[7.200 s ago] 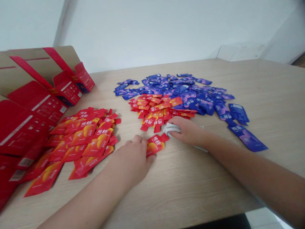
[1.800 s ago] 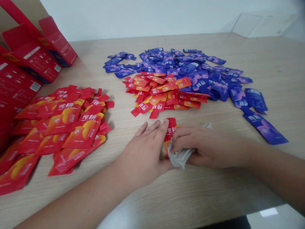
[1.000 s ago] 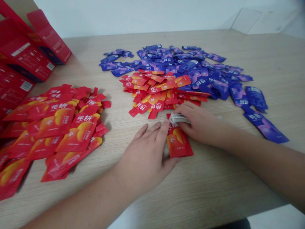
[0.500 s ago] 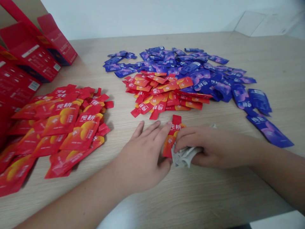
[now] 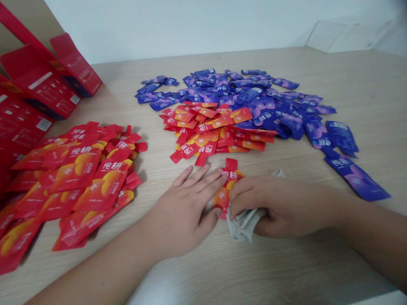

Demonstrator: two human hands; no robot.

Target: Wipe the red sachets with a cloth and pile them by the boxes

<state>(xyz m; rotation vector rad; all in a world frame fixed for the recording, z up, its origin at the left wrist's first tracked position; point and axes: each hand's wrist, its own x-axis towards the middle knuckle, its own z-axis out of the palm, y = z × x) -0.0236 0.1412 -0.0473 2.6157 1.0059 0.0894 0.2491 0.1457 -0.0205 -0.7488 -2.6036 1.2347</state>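
A single red-orange sachet [image 5: 229, 174] lies flat on the wooden table between my hands. My left hand [image 5: 187, 212] is spread flat, its index finger and thumb at the sachet's left edge. Bunched in my right hand [image 5: 273, 203] is a crumpled whitish cloth [image 5: 241, 224], pressed against the sachet's lower right part, which it partly hides. Just beyond lies a pile of narrow red sachets [image 5: 206, 137], and behind that spreads a heap of blue-purple sachets [image 5: 263, 103].
To the left is a pile of larger red pouches [image 5: 82, 169]. Open red cardboard boxes [image 5: 47, 89] stand behind it at the table's left side. A white wall [image 5: 190, 29] bounds the back, with a pale flat panel [image 5: 326, 36] at far right.
The view has shifted slightly. My right hand and the cloth have slid a little toward me along the sachet. My left thumb has moved onto the sachet's edge.
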